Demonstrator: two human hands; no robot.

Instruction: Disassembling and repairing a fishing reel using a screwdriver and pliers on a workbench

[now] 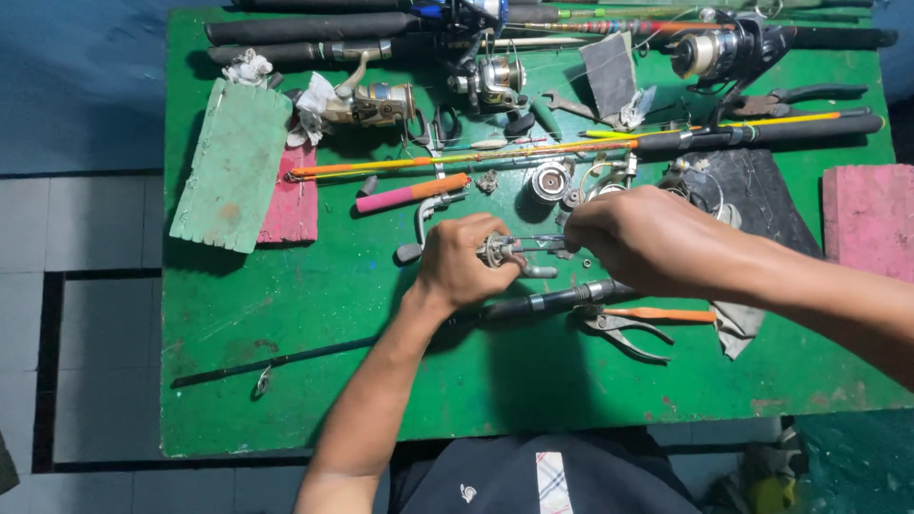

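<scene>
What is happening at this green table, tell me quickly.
A person works on a small fishing reel body over the green table. The left hand grips it, while the right hand holds a thin tool against it; the tool's tip is hard to make out. A dark fishing rod lies under the hands, with orange-handled pliers beside it. More rods, reels and a loose spool crowd the far side.

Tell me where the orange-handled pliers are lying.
In the head view, the orange-handled pliers lie on the green table, just below the right hand, beside the dark rod handle.
</scene>
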